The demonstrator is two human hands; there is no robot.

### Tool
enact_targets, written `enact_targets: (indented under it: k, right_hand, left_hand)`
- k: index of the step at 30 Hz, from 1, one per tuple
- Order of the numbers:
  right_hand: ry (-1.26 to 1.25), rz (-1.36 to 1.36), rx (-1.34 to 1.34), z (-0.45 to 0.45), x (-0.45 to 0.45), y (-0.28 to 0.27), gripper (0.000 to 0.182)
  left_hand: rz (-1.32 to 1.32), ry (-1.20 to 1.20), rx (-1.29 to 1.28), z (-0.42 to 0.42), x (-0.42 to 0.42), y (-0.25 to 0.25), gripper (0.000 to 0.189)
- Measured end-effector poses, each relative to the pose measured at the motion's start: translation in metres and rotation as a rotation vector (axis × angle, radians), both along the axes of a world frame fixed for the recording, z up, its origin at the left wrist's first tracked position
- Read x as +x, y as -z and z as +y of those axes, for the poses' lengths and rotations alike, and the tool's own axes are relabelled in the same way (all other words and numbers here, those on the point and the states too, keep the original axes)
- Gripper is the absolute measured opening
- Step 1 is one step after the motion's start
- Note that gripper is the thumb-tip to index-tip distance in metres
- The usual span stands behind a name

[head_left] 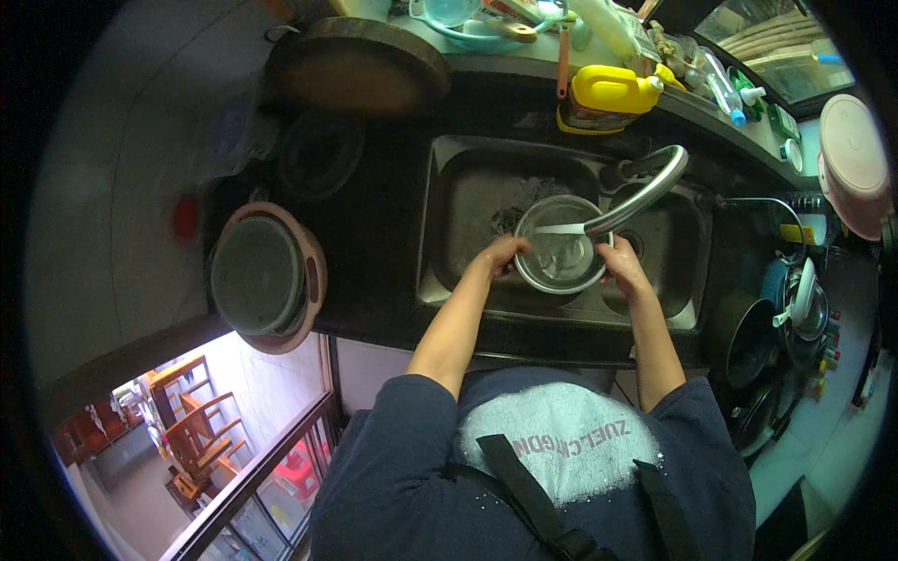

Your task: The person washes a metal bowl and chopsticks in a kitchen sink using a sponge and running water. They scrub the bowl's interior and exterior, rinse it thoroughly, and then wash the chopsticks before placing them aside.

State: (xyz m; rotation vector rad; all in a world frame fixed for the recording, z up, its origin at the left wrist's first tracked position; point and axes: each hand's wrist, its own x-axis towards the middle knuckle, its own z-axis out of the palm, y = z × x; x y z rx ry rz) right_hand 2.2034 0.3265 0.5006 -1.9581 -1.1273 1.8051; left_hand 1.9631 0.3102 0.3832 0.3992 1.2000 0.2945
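Note:
A round metal-rimmed bowl is held under the curved faucet, over the divider between the two basins of a steel sink. Water appears to run from the white spout tip into it. My left hand grips the bowl's rim on the left side, and my right hand grips it on the right. The fingers beneath the bowl are partly hidden. Whether anything besides water lies inside cannot be told.
Behind the sink stands a yellow jug, near a thick round wooden board. A covered pinkish basin sits at the left. Pans and utensils crowd the right side. Bottles and a teal basket occupy the back ledge.

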Motion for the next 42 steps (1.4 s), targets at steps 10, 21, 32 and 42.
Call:
enact_targets:
  k: [10,21,32,42]
  right_hand:
    - [-0.373,-0.319,0.519,0.029,-0.075,0.111,0.033]
    - [-0.342,0.063,0.412,0.033,-0.068,0.018,0.040]
    - [-0.608,-0.255,0.675,-0.095,0.037,0.071,0.040]
    - [0.678,0.719,0.120,0.003,-0.096,0.062,0.018]
  left_hand:
    - [0.711,-0.250,0.344,-0.047,-0.055,-0.027,0.030]
    - [1.364,0.097,1.068,-0.047,-0.051,-0.103,0.054]
    - [1.455,0.193,1.204,-0.039,-0.023,-0.092,0.056]
    - [1.149,0.267,1.135,-0.020,0.045,-0.105,0.080]
